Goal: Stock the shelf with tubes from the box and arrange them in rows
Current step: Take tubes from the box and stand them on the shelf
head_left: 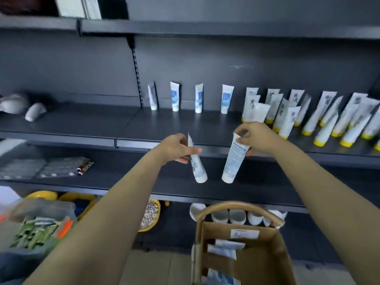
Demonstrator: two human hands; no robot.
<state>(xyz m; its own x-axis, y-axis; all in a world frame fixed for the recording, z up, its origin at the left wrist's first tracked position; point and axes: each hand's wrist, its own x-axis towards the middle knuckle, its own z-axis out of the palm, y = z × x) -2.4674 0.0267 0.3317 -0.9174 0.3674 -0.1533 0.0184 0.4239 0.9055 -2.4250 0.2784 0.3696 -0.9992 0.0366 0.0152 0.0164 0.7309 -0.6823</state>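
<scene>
Shelf (pixel 174 122) spans the far side, four standing tubes (pixel 198 98) lined along its back. Near right, the box (pixel 257 249) holds more. Both hands are mid-carry, I judge: left hand (pixel 174 148) pinches one tube (pixel 197 167), right hand (pixel 255 136) another tube (pixel 233 161), caps down. Next: stand both cap-down, evenly spaced, extending the rows.

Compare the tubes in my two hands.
The left hand grips the left tube around its upper half; the right hand pinches the right tube at its crimped end. The left tube shows blue artwork, the right tube fine print. Both are white, caps down.
</scene>
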